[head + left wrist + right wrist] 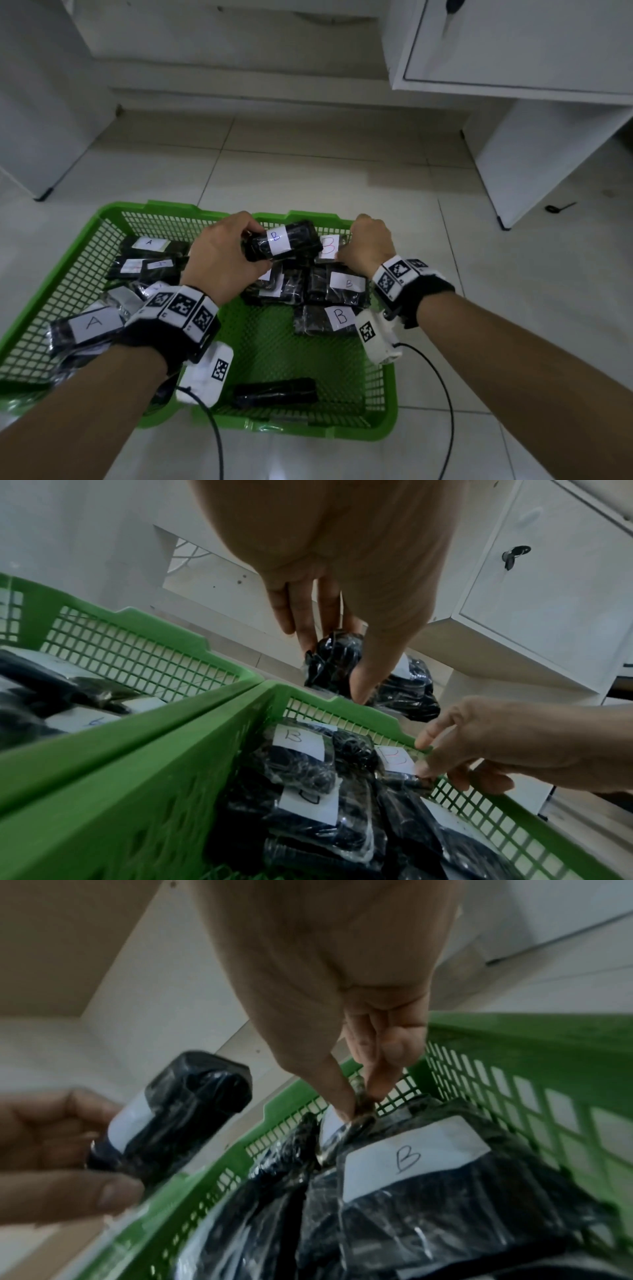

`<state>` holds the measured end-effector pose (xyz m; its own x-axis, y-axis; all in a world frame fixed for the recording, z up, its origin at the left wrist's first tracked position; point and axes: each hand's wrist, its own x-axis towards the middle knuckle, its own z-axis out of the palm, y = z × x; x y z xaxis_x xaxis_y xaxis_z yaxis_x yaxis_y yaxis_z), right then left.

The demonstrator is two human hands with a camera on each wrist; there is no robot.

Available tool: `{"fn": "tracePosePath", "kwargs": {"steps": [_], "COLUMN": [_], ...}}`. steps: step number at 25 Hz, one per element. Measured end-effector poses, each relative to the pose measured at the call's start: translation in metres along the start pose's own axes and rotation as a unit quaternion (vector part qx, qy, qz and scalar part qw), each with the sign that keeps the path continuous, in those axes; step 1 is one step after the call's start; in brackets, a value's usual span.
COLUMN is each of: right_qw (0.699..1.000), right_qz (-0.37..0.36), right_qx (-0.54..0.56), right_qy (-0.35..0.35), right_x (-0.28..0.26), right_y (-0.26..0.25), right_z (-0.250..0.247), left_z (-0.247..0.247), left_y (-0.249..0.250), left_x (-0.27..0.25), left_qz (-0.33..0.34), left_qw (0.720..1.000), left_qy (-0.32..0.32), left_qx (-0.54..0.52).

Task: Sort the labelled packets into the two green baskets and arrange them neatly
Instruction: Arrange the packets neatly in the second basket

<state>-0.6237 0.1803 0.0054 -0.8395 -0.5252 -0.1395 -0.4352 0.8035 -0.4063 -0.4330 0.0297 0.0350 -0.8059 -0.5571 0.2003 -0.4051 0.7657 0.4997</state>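
Head view: a B packet [282, 244] is gripped by the left hand [224, 255] above the basket [308, 356]; another packet's [346, 1130] wrap is pinched by the right hand [368, 248]; tiled floor [342, 164] beneath.

Floor [428, 178]: pale glossy tiles with thin grout lines, seen best in the head view. Resting directly on it, two green mesh baskets side by side, walls touching: left basket [73, 240], right basket [388, 407]. White cabinet unit [534, 161] stands on the floor at the right, well apart from the baskets. Another white furniture panel [51, 113] stands at the left. Small dark object [558, 207] lies on the tiles beside the right cabinet; too small to identify. Black cables [448, 421] trail over the tiles near the right basket.
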Motion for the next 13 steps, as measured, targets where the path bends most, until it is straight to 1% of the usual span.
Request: {"fn": "tracePosePath", "kwargs": {"steps": [2, 3, 4, 6, 8, 9, 11, 13], "right_qw": [0.996, 0.993, 0.993, 0.997, 1.000, 1.000, 0.997, 0.983], "right_qz": [0.052, 0.064, 0.063, 0.039, 0.008, 0.003, 0.036, 0.073], "right_qx": [0.075, 0.094, 0.094, 0.054, 0.011, 0.013, 0.065, 0.167], "right_qy": [-0.016, -0.024, -0.029, -0.034, -0.023, -0.015, -0.010, -0.019], "right_x": [0.005, 0.006, 0.007, 0.003, 0.000, -0.001, -0.001, 0.001], "right_y": [0.007, 0.009, 0.010, 0.007, 0.001, 0.000, -0.003, -0.004], "right_z": [-0.003, -0.003, -0.002, 0.000, 0.004, 0.005, 0.002, -0.010], "left_z": [0.005, 0.007, 0.009, 0.012, 0.012, 0.012, 0.010, 0.008], "left_y": [0.002, 0.003, 0.004, 0.006, 0.006, 0.006, 0.005, 0.005], "left_x": [0.004, 0.006, 0.008, 0.010, 0.011, 0.011, 0.012, 0.013], "left_qz": [-0.021, -0.030, -0.036, -0.037, -0.040, -0.044, -0.054, -0.064], "left_qw": [0.999, 0.999, 0.999, 0.998, 0.998, 0.998, 0.997, 0.996], "left_qy": [0.018, 0.025, 0.027, 0.021, 0.017, 0.018, 0.025, 0.033], "left_qx": [-0.018, -0.025, -0.031, -0.036, -0.035, -0.038, -0.046, -0.054]}}
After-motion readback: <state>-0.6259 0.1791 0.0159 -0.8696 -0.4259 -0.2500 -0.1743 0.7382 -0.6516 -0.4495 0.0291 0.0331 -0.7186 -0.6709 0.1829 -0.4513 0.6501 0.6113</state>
